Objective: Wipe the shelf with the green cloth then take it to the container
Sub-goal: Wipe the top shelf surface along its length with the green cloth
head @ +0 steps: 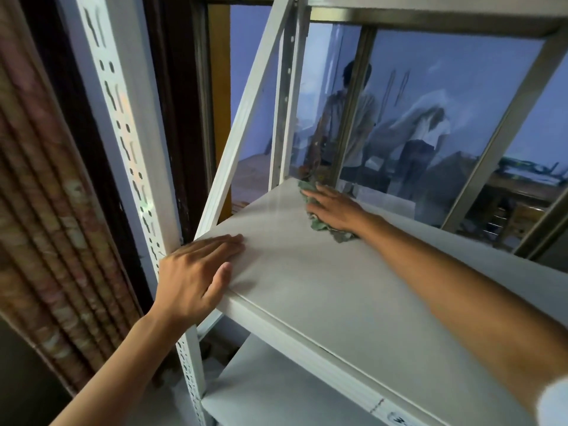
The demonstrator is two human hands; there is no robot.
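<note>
Your right hand [333, 210] presses flat on the green cloth [322, 224] at the shelf's [307, 287] far left corner, your left hand [196, 272] resting open at the near left corner, so unwiped shelf lies nearer and rightward.

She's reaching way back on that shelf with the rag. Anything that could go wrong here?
Possibly. The green cloth is bunched under the right hand at the shelf's far edge; a push further might drop it off the back. The left hand rests flat at the front corner by the slotted post, so leaning weight there could rock the rack. The window glass is close behind the wiping hand, and a fast stroke might knock it.
</note>
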